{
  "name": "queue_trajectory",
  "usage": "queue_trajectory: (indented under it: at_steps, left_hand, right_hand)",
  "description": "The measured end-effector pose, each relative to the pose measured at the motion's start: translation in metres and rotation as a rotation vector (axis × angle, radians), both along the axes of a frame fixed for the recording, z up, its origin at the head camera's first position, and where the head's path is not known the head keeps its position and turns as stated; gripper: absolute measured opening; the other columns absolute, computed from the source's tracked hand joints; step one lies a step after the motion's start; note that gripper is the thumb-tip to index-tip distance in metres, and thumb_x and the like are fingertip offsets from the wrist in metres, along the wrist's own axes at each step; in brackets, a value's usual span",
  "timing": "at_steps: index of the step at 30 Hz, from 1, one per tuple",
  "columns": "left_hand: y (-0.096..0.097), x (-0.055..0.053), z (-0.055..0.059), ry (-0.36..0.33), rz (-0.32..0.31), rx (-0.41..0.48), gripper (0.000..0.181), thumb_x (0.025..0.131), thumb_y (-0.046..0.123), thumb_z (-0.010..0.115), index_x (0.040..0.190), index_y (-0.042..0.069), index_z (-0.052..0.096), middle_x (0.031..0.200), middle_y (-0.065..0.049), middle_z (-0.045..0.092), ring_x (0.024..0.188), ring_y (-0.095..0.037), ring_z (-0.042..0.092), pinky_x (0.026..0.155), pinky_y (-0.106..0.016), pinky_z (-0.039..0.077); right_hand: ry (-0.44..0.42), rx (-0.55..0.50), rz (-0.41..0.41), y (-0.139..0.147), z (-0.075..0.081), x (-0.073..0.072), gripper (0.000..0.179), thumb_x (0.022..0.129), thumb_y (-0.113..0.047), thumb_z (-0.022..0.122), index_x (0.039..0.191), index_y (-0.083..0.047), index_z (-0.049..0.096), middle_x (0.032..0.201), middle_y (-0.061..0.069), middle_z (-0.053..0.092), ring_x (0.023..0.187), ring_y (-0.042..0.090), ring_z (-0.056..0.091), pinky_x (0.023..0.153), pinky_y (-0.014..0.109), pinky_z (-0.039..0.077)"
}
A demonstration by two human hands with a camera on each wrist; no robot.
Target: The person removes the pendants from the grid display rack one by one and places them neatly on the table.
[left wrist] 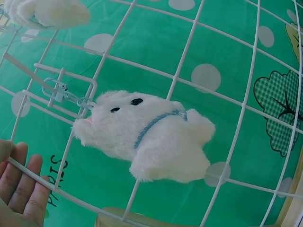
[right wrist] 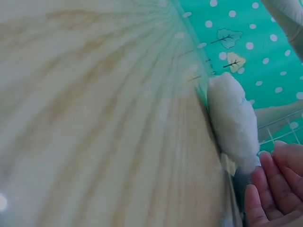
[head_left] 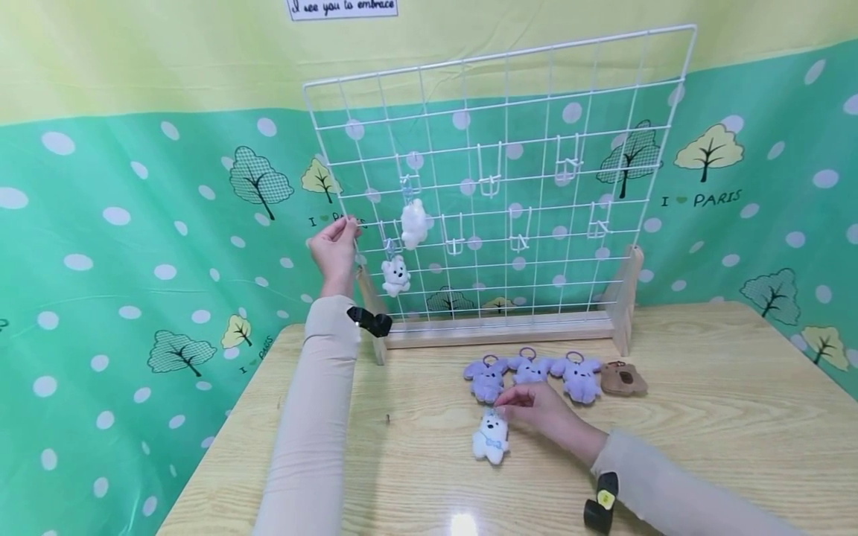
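Pinching bear (head_left: 491, 441) — right grip (head_left: 546, 415) | holding grid (head_left: 507, 55) — left grip (head_left: 335, 249) | wooden table (head_left: 724, 417), dotted green curtain (head_left: 134, 208)

Green dotted backdrop (head_left: 167, 171), wooden table (head_left: 415, 461)

Bright head view, table (head_left: 415, 484) glare (small)

The bare right hand (head_left: 546, 417) hides the lower body of the middle lavender plush keychain (head_left: 528, 368). The head view's top edge crops the far white paper sign with black lettering (head_left: 342, 9). Left on the pale wooden table (head_left: 402, 491), a dark speck (head_left: 387, 419) is too small to identify.
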State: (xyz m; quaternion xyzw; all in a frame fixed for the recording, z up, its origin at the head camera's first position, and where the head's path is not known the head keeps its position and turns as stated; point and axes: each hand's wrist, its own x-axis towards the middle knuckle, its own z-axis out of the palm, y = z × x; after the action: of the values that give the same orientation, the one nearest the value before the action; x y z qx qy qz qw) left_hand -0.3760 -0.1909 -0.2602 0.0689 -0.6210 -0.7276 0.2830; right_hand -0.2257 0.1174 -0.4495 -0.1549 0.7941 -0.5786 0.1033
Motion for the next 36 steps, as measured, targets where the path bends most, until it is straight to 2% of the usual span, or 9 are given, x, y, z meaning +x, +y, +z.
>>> queue_trajectory:
  at_steps: [6,10,14,17,21,25,29,36]
  left_hand:
    - [0.000,0.000,0.000,0.007,0.001,-0.001,0.024,0.088,0.018,0.068,0.108,0.005,0.070,0.104,-0.009,0.071,0.096,-0.020,0.067,0.086,-0.021,0.053]
    - [-0.001,-0.001,0.000,-0.005,0.003,-0.005,0.025,0.088,0.018,0.068,0.109,0.005,0.069,0.104,-0.008,0.071,0.093,-0.016,0.067,0.085,-0.020,0.053]
    - [-0.001,-0.001,0.001,-0.020,0.005,-0.007,0.025,0.088,0.019,0.068,0.109,0.007,0.070,0.103,-0.007,0.071,0.091,-0.015,0.067,0.086,-0.020,0.052]
    - [-0.001,0.000,0.001,-0.020,0.003,-0.002,0.025,0.088,0.019,0.068,0.109,0.007,0.070,0.103,-0.007,0.071,0.091,-0.015,0.067,0.086,-0.021,0.052]
    - [0.000,0.001,0.001,-0.015,0.003,-0.006,0.024,0.088,0.019,0.068,0.108,0.007,0.070,0.103,-0.007,0.071,0.091,-0.015,0.067,0.086,-0.020,0.052]
    - [0.000,0.000,0.001,-0.014,0.000,-0.008,0.024,0.088,0.019,0.068,0.109,0.007,0.070,0.103,-0.007,0.071,0.093,-0.017,0.067,0.085,-0.020,0.052]
    - [0.001,0.001,0.002,-0.014,-0.005,-0.005,0.025,0.088,0.018,0.068,0.109,0.005,0.069,0.104,-0.009,0.070,0.095,-0.019,0.067,0.086,-0.021,0.052]
    - [0.001,0.001,0.002,-0.027,0.009,-0.004,0.024,0.087,0.019,0.069,0.108,0.008,0.070,0.104,-0.007,0.071,0.091,-0.015,0.067,0.086,-0.021,0.052]
  right_hand:
    - [-0.016,0.034,-0.042,-0.001,0.016,-0.004,0.020,0.084,-0.019,0.071,0.100,-0.006,0.068,0.099,0.003,0.068,0.090,0.014,0.060,0.078,0.027,0.052]
    - [0.022,0.039,-0.040,-0.004,0.035,-0.010,0.018,0.086,-0.016,0.068,0.101,-0.006,0.069,0.099,0.004,0.069,0.086,0.019,0.061,0.071,0.026,0.053]
    - [0.055,0.021,-0.048,-0.010,0.058,-0.019,0.020,0.087,-0.019,0.069,0.102,-0.006,0.069,0.099,0.007,0.070,0.087,0.027,0.063,0.069,0.029,0.055]
    - [0.087,0.002,-0.051,-0.016,0.077,-0.026,0.025,0.087,-0.023,0.069,0.104,-0.005,0.068,0.099,0.008,0.070,0.089,0.023,0.064,0.074,0.029,0.055]
    - [0.158,-0.009,-0.063,-0.027,0.105,-0.035,0.027,0.087,-0.026,0.069,0.104,-0.006,0.068,0.098,0.008,0.069,0.085,0.016,0.063,0.075,0.029,0.055]
    - [0.220,-0.016,-0.088,-0.039,0.132,-0.044,0.027,0.088,-0.029,0.068,0.104,-0.008,0.068,0.101,0.010,0.069,0.086,0.018,0.063,0.075,0.031,0.054]
    - [0.246,-0.052,-0.105,-0.049,0.155,-0.056,0.027,0.087,-0.030,0.068,0.104,-0.009,0.068,0.101,0.006,0.069,0.090,0.018,0.062,0.079,0.032,0.053]
    - [0.290,-0.122,-0.130,-0.067,0.193,-0.076,0.026,0.087,-0.030,0.068,0.106,-0.011,0.068,0.103,0.003,0.069,0.097,0.020,0.062,0.087,0.034,0.052]
